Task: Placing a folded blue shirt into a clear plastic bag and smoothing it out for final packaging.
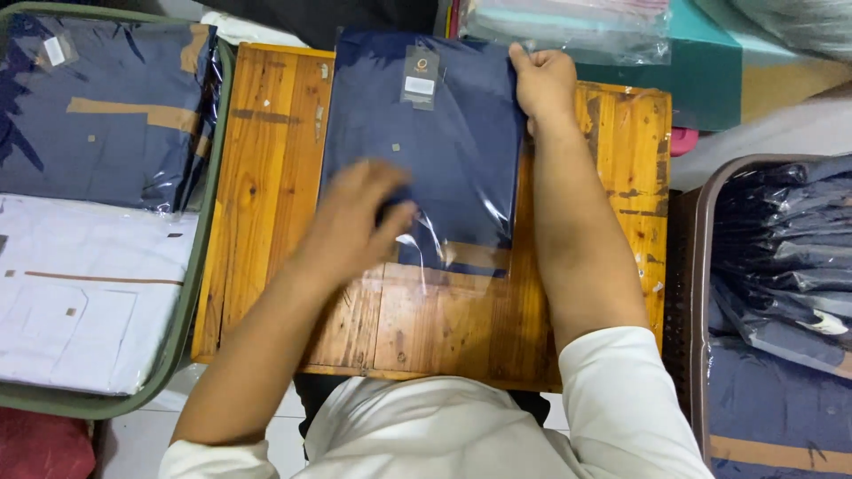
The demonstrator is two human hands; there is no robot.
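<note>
A folded navy shirt in a clear plastic bag [444,133] lies on a small wooden table [266,177], with a grey hang tag near its top. My left hand [359,217] rests on the bag's lower left part, blurred, fingers bent onto the plastic. At the bag's top right corner my right hand [543,82] pinches the plastic edge. The bag's open flap sticks out at the bottom, toward me.
A green-rimmed tray [197,266] at the left holds a bagged navy shirt and a bagged white shirt. At the right a brown basket [701,266] is stacked with several bagged dark shirts. Bagged garments and a teal box [710,71] sit behind the table.
</note>
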